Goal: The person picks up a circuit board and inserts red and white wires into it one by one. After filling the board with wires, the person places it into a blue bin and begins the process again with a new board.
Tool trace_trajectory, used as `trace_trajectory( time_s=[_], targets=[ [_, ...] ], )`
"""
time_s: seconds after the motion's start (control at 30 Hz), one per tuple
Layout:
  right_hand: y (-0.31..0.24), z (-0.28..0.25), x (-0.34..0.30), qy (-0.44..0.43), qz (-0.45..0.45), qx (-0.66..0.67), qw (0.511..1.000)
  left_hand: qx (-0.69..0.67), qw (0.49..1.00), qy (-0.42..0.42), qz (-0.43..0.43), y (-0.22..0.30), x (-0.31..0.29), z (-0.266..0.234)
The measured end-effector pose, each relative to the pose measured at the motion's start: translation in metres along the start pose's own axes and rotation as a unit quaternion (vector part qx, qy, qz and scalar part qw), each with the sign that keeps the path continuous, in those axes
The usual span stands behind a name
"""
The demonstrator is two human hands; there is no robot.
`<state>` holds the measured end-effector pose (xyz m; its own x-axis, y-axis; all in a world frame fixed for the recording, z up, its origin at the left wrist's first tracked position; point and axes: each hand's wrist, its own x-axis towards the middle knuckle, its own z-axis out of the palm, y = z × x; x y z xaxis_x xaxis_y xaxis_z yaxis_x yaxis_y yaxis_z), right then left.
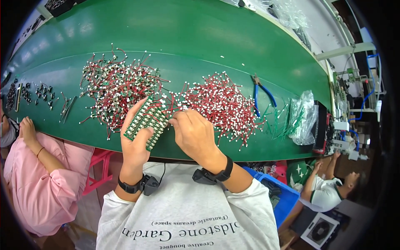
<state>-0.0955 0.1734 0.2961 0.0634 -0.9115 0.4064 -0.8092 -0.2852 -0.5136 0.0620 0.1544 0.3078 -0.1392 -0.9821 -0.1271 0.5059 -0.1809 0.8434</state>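
Green bench (183, 41), wires (221, 104) heaped across it. Board (150, 121) held above the near side: left hand (135, 145) half-closed around it, thumb over face. Right hand (193, 133) pinched at its right edge; grip contents unclear. Probably light, stiff, brittle at joints; hold by edges.

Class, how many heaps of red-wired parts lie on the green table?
2: the left heap lies beyond the left hand; the right heap lies between it and the blue-handled pliers.
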Motion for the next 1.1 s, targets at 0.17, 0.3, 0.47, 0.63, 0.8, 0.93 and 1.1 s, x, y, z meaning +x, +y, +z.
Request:
trace_trajectory(
  time_s=[0.17, 0.3, 0.47, 0.63, 0.8, 0.93, 1.1],
  targets=[
    [0.006, -0.002, 0.007, 0.005, 0.023, 0.125, 0.992, -0.018, 0.997, 0.069, 0.030, 0.004, -0.001, -0.017],
    [0.020, 0.002, -0.001, -0.094, -0.078, 0.060, 0.991, -0.028, 0.992, 0.118, 0.036, 0.014, 0.002, -0.037],
    [0.027, 0.018, -0.007, -0.143, -0.098, 0.019, 0.985, -0.031, 0.991, 0.122, 0.035, 0.016, 0.001, -0.040],
    [0.033, 0.007, 0.020, -0.012, -0.107, 0.066, 0.992, -0.113, 0.990, 0.079, -0.038, 0.014, 0.001, -0.041],
    [0.032, -0.019, 0.044, 0.056, 0.066, 0.244, 0.966, -0.097, 0.990, 0.092, -0.040, 0.009, 0.000, -0.034],
    [0.013, -0.039, 0.042, 0.038, 0.045, 0.212, 0.976, -0.057, 0.995, 0.084, -0.020, 0.006, 0.001, -0.022],
    [-0.019, -0.029, 0.026, 0.042, -0.021, 0.229, 0.972, -0.043, 0.997, 0.060, -0.018, -0.001, -0.003, 0.000]
  ],
)
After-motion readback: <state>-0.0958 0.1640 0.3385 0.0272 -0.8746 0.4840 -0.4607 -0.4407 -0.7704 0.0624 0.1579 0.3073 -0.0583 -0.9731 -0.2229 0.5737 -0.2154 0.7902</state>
